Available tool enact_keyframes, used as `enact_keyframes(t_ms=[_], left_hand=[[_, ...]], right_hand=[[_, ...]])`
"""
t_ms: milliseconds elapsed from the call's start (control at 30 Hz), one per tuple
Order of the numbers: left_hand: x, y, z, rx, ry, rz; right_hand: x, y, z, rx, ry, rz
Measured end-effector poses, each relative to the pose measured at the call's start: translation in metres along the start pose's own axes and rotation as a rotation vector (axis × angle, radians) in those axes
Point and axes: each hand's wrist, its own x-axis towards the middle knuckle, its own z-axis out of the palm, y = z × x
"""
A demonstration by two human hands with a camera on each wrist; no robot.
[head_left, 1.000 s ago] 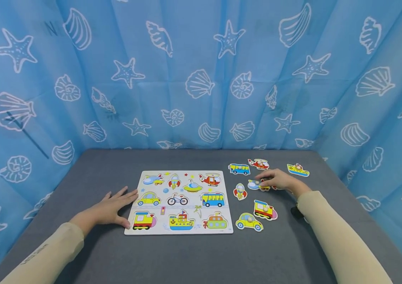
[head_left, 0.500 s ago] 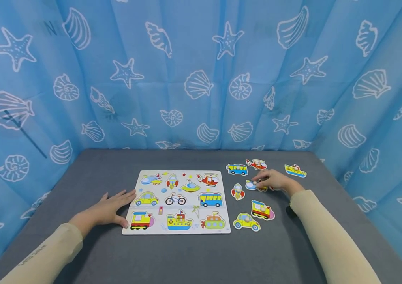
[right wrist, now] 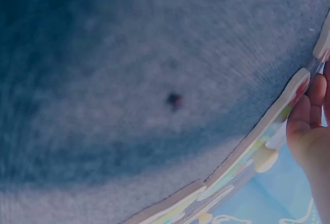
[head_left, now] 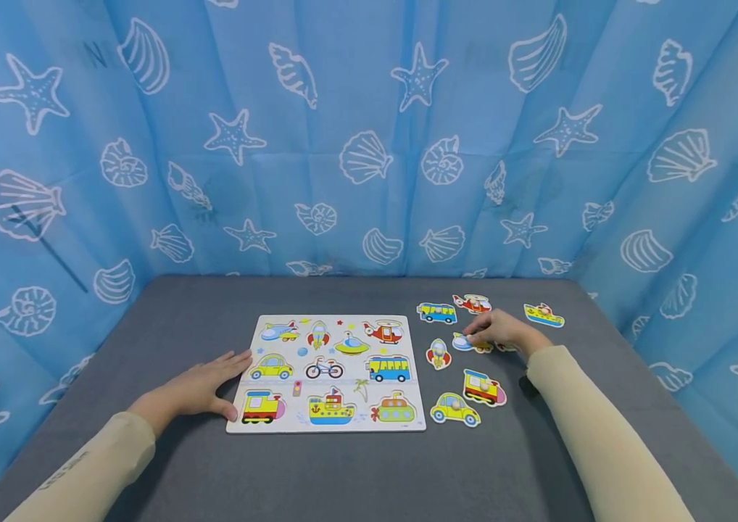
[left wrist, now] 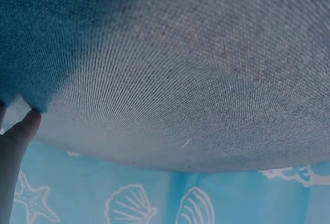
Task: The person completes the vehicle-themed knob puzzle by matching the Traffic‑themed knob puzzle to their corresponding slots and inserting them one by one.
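In the head view, a white puzzle board (head_left: 326, 381) with vehicle pictures lies on the grey table. My left hand (head_left: 196, 388) rests at the board's left edge, fingers spread and thumb near the lower left corner. Right of the board, my right hand (head_left: 502, 331) is over an airplane puzzle piece (head_left: 462, 344), thumb and forefinger pinching at its knob. A reddish piece (head_left: 506, 346) is mostly hidden under that hand. The left wrist view catches only a fingertip (left wrist: 31, 123); the right wrist view has curled fingers (right wrist: 304, 113) beyond a knobbed piece (right wrist: 242, 154).
Around my right hand lie other pieces: a bus (head_left: 436, 313), a helicopter (head_left: 471, 304), a boat (head_left: 544, 315), a rocket (head_left: 438, 354), a train (head_left: 484, 388) and a car (head_left: 455, 410). A blue shell-print curtain (head_left: 369, 217) hangs behind the table.
My right thumb and forefinger have shifted slightly left along the airplane piece to its knob. The left hand stays at the board's edge. The head view has shifted slightly.
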Motion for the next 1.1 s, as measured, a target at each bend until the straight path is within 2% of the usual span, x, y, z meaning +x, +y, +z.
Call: enact_keyframes(t_ms=[333,567,767,1100], left_hand=[[0.002,-0.003,0.002,0.01,0.007,-0.011],[0.001,-0.001,0.002,0.01,0.007,-0.016],[0.0,0.001,0.001,0.006,0.009,-0.018],[0.0,0.001,-0.001,-0.025,-0.002,-0.015]], right_hand=[[-0.001,-0.001,0.001,0.006,-0.029,-0.053],[0.002,-0.001,-0.002,-0.002,-0.028,-0.025],[0.0,-0.002,-0.006,0.001,-0.016,-0.035],[-0.002,-0.021,-0.001,0.032,-0.009,-0.086]])
